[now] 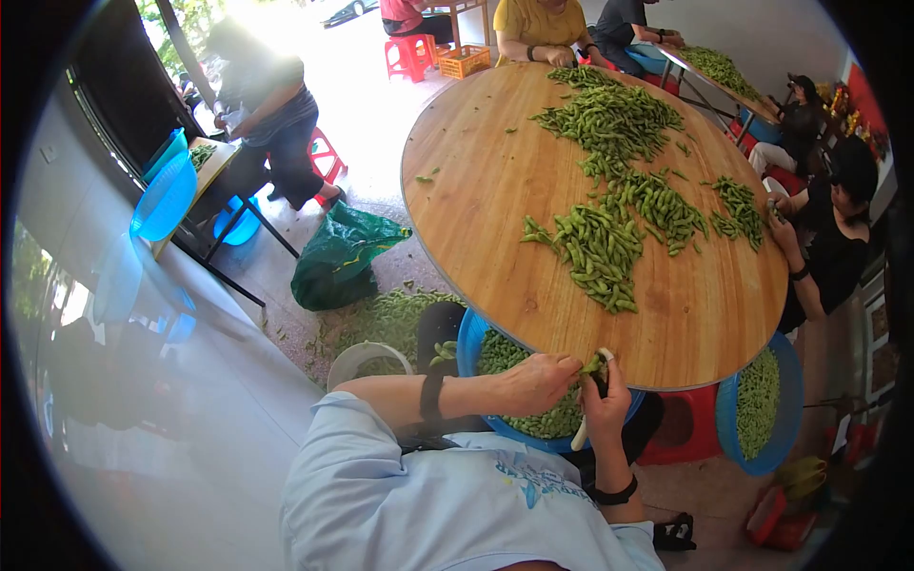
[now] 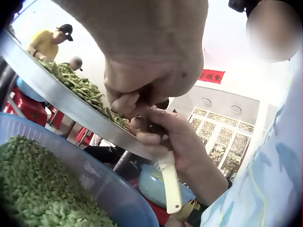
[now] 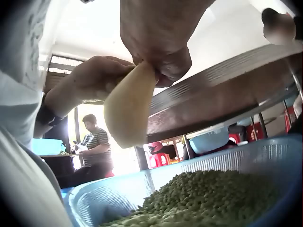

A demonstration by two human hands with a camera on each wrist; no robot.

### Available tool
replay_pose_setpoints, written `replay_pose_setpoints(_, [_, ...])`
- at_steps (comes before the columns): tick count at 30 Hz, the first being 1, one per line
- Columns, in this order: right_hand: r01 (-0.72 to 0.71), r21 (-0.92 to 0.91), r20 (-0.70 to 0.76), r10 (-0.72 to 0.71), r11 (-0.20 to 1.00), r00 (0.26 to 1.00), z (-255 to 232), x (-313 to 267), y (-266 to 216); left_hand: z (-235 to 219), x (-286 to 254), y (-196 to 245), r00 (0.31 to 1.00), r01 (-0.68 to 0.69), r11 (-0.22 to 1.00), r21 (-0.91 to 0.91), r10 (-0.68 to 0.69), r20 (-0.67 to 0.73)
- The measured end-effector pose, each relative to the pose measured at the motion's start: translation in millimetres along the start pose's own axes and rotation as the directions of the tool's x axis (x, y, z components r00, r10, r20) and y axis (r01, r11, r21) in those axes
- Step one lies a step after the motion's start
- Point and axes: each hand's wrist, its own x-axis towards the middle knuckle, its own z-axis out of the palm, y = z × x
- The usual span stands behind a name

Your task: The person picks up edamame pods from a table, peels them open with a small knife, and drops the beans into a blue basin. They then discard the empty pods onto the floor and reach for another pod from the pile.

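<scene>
My right hand (image 1: 606, 395) grips a small knife by its cream handle (image 2: 171, 189), which juts out below the fist. The knife's blade is hidden among the fingers. Close against it, my left hand (image 1: 547, 381) has its fingers curled, pinching at a green soybean pod (image 1: 594, 364) between the two hands. Something white wraps the right thumb tip (image 1: 607, 355). Beneath both hands stands a blue basket (image 3: 156, 180) of shelled green beans (image 2: 42, 184). The round wooden table (image 1: 476, 219) has its edge just beyond the hands.
Piles of unshelled pods (image 1: 600, 252) lie across the table. A green bag (image 1: 333, 252), a white bucket (image 1: 369, 362) and scattered husks (image 1: 395, 319) are on the floor at left. At right are another blue basket (image 1: 798, 400) and a red stool (image 1: 681, 428). Other people sit around.
</scene>
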Motion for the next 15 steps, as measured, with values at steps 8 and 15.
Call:
replay_pose_setpoints(8, [0.379,-0.428,0.163,-0.342,0.821,0.925,-6,-1,-2,4,-10,11,0.998,0.040,0.997,-0.060,-0.038,0.041])
replay_pose_setpoints(15, [0.369,-0.471,0.247,-0.282,0.801,0.927,-2,-2,-3,10,-20,6,0.999,0.032,0.991,-0.127,-0.036,-0.025])
